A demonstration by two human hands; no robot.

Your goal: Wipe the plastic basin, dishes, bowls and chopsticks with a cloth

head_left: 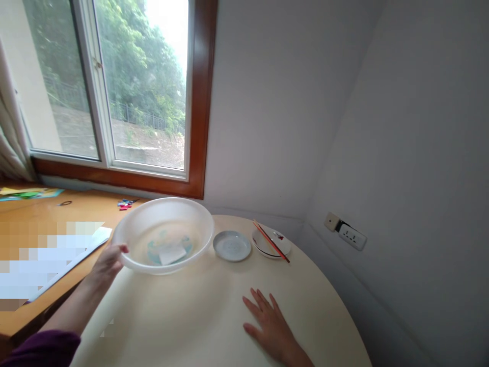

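Note:
My left hand point(109, 262) grips the near left rim of a large translucent plastic basin point(133, 229), which is slightly tilted over the left part of the round table point(206, 326). A small white piece point(172, 253) and a pale blue pattern show at the basin's bottom. My right hand point(269, 326) holds nothing, its fingers spread low over the table or on it. Right of the basin is a pale plate point(232, 246). Beside that, a white dish point(284, 246) has reddish chopsticks point(269, 238) lying across it.
A wooden desk point(87, 204) adjoins the table on the left, bearing a white sheet point(100, 237), small red and blue items point(125, 205) and coloured papers point(28, 193). Behind stand a window and a wall. A socket point(352, 236) is on the right wall.

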